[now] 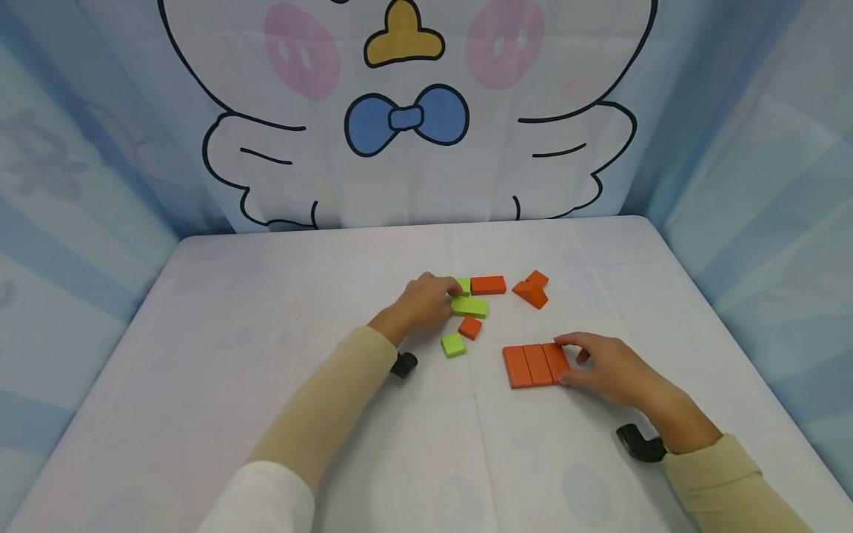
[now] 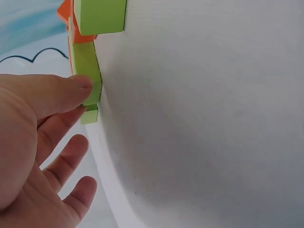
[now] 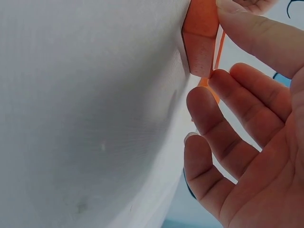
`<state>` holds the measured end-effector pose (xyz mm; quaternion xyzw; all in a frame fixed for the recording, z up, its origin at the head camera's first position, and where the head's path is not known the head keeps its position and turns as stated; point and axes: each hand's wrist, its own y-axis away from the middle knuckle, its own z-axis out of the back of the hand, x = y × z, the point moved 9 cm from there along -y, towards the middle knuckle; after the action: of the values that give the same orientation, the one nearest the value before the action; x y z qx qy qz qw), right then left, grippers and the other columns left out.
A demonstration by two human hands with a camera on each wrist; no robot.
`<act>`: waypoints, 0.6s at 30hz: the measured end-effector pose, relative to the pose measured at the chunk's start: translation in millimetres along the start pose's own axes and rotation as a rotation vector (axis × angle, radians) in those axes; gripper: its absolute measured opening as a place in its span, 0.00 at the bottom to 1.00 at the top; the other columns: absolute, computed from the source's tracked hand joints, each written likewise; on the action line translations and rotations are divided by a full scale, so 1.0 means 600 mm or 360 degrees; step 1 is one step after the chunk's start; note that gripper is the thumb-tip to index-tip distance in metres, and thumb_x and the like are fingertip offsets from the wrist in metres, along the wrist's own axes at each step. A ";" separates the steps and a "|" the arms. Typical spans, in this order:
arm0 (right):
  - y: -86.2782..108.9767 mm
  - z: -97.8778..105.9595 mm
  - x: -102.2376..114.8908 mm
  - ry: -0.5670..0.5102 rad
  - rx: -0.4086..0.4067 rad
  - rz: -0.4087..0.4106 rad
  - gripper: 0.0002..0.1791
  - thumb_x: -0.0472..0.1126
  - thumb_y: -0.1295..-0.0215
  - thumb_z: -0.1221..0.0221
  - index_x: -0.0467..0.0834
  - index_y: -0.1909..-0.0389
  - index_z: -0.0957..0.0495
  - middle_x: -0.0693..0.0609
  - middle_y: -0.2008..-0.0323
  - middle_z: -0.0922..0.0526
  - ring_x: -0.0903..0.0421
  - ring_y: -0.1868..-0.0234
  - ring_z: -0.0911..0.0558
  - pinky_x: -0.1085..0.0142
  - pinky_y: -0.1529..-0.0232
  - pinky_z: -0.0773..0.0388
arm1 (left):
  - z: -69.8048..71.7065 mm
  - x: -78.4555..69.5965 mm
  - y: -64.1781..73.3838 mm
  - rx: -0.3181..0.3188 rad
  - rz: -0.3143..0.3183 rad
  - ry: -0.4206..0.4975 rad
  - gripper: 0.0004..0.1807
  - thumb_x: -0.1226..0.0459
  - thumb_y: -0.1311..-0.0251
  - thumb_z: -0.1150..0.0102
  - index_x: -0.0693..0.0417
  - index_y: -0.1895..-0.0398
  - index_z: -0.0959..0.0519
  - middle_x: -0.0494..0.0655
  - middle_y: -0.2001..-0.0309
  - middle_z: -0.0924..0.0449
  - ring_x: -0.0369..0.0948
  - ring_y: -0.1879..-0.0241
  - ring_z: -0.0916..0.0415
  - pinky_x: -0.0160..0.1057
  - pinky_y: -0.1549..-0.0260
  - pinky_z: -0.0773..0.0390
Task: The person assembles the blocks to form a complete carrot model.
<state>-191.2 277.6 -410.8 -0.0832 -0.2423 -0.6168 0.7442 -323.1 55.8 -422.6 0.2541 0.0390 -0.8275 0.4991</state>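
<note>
Curtain (image 1: 406, 185) behind, pale blue and white, printed with a cartoon creature in a blue bow tie. Before it, white-covered table (image 1: 253, 326); all blocks lie on it, mostly around the middle and right of centre.

Two tan sleeves (image 1: 326, 403), one per arm, reach in from the near side. Right hand (image 1: 616, 370): thumb at the near end and a finger at the far end of the rightmost block in the orange row (image 1: 535, 365), grasping it; other fingers loosely bent. Left hand (image 1: 423, 303): thumb and index finger pinch the left end of the long green block (image 1: 469, 307); cannot tell whether the index finger also touches the green piece behind.

Orange row: three blocks side by side, long edges touching. Angular orange pieces (image 1: 531, 290) bunched beyond the row. Long orange block (image 1: 489, 286) left of these, apart from them. Green square block (image 1: 453, 345) nearest the person on the left side. Small orange block (image 1: 469, 328) between it and the long green block, set at a slant. Part-hidden green piece (image 1: 465, 286) last, just beside the long orange block's left end.
</note>
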 end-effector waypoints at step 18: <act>-0.001 -0.003 -0.006 -0.0027 0.0010 -0.0030 0.32 0.43 0.40 0.30 0.39 0.35 0.27 0.50 0.63 0.23 0.52 0.62 0.26 0.60 0.64 0.26 | -0.008 -0.078 -0.006 -0.0061 -0.0205 0.0127 0.20 0.60 0.36 0.35 0.53 0.42 0.22 0.40 0.48 0.21 0.40 0.48 0.31 0.41 0.44 0.32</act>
<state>-192.0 279.9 -413.9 -0.0837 -0.2512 -0.6224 0.7366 -306.9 96.8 -406.2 0.2741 0.0909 -0.8463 0.4476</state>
